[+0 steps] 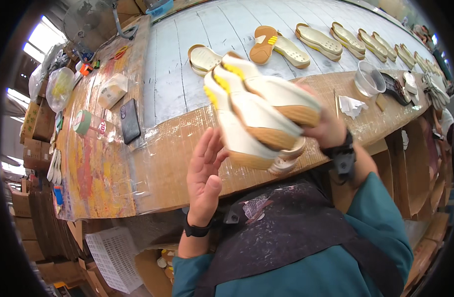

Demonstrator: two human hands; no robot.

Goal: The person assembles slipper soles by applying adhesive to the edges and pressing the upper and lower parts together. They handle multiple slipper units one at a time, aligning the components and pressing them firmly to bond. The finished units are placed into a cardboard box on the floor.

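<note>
My right hand [331, 121] is wrapped round one end of a bundle of several shoe soles [254, 110], cream-white with tan bottoms and yellow patches. The bundle is tilted above the cardboard-covered near edge of the table and slightly blurred. At its lower left my left hand [204, 173] is raised, fingers stretched and palm turned toward the soles; whether the fingertips touch them I cannot tell. Another white-and-tan piece [286, 161] shows below the bundle, partly hidden. Beyond, a single sole [204, 58] lies on the pale tabletop, beside an upturned sole [264, 44] showing its tan-and-yellow underside.
More soles [320, 40] run in a row toward the far right. A clear plastic tub [369, 79] and crumpled white paper [352, 106] lie at right. To the left are a phone [130, 121], a green-lidded jar [91, 123] and a fan [88, 24]. A white basket [114, 260] stands below.
</note>
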